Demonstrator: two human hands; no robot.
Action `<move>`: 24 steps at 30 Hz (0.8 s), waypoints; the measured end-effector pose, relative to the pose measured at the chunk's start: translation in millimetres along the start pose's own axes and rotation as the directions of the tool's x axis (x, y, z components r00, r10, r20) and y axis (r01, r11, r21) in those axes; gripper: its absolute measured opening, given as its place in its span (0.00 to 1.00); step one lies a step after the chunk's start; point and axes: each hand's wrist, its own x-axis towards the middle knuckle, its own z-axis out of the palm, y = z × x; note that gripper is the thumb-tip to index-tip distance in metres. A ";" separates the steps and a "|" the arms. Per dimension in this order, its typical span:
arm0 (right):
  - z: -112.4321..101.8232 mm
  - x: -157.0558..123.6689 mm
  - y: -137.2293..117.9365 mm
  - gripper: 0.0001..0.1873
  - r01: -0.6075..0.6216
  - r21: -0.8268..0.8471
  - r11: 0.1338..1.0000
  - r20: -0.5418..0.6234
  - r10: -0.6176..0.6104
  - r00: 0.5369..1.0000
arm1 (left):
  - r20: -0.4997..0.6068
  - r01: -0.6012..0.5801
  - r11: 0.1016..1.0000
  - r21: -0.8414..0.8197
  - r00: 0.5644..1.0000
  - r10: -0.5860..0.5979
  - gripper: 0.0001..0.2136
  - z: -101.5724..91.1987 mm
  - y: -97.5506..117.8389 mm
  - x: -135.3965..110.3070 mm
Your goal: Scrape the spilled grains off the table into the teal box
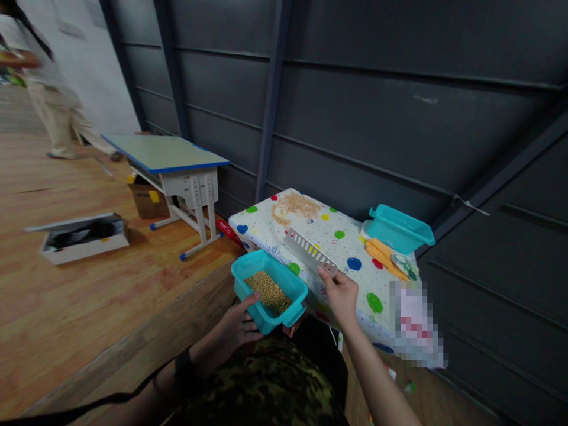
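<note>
Holding the bin [287, 278] level should guard the beans [268, 289], left hand [242, 322] clamping its rim between thumb and fingers, right hand [341, 291] likewise pinching the strip [306, 248].

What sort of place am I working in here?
Probably an indoor classroom or training space, though not certain: a school-style desk, wood-look floor and dark panelled wall suggest it.
</note>
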 end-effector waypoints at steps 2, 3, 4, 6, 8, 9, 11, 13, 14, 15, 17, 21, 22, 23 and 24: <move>0.5 4.7 -0.7 0.31 0.001 -0.010 1.000 -0.010 -0.001 1.000 | 0.005 -0.014 1.000 -0.002 1.000 0.014 0.22 -1.1 -1.4 -0.1; 0.4 6.9 -0.8 0.31 0.003 -0.013 1.000 -0.013 -0.003 1.000 | 0.009 -0.020 1.000 -0.006 1.000 0.020 0.23 -1.8 -2.2 0.0; 0.0 9.2 -0.8 0.32 0.006 -0.016 1.000 -0.017 -0.006 1.000 | 0.016 -0.028 1.000 -0.010 0.999 0.028 0.24 -2.6 -3.1 0.4; -2.2 14.6 -0.3 0.33 0.009 -0.029 1.000 -0.034 -0.010 0.999 | 0.017 -0.031 0.999 -0.013 0.999 0.031 0.25 -4.5 -4.9 1.9; -5.6 21.6 0.7 0.33 0.003 -0.042 0.999 -0.053 -0.006 0.999 | 0.006 -0.023 1.000 -0.008 1.000 0.023 0.27 -6.6 -7.0 4.4; -7.2 25.4 1.1 0.33 -0.004 -0.043 0.999 -0.055 0.001 0.998 | 0.006 -0.021 1.000 -0.006 1.000 0.021 0.28 -7.7 -8.0 5.9; -8.8 32.3 1.4 0.32 -0.027 -0.022 0.999 -0.030 0.026 0.999 | 0.020 -0.026 1.000 -0.008 0.999 0.026 0.28 -9.6 -9.9 9.1; -7.0 37.1 1.2 0.30 -0.058 0.042 0.997 0.034 0.056 0.998 | 0.034 -0.030 1.000 -0.010 0.999 0.030 0.26 -10.3 -10.6 11.5; -4.6 38.5 1.2 0.30 -0.076 0.079 0.994 0.075 0.070 0.995 | 0.029 -0.022 1.000 -0.008 0.999 0.022 0.24 -10.0 -10.3 12.2; -1.6 39.7 1.5 0.29 -0.096 0.110 0.989 0.117 0.083 0.990 | 0.017 -0.009 1.000 -0.005 1.000 0.010 0.23 -9.1 -9.5 12.3; 5.7 43.0 3.6 0.29 -0.139 0.146 0.980 0.193 0.110 0.975 | -0.006 0.013 1.000 0.005 1.000 -0.013 0.21 -6.5 -6.9 10.7; 18.7 63.3 14.9 0.29 -0.207 0.196 0.959 0.244 0.156 0.957 | -0.016 0.015 1.000 0.013 1.000 -0.015 0.21 0.0 0.0 -0.1; 21.2 71.5 18.8 0.29 -0.218 0.213 0.952 0.245 0.164 0.956 | -0.012 0.004 1.000 0.008 1.000 -0.004 0.22 1.3 1.5 -3.5; 23.5 80.4 23.0 0.29 -0.235 0.226 0.945 0.251 0.176 0.952 | -0.010 -0.009 1.000 0.001 1.000 0.009 0.23 2.3 2.6 -6.7; 25.9 89.8 27.4 0.28 -0.257 0.244 0.935 0.265 0.190 0.945 | -0.011 -0.019 1.000 -0.006 1.000 0.019 0.24 3.0 3.4 -9.4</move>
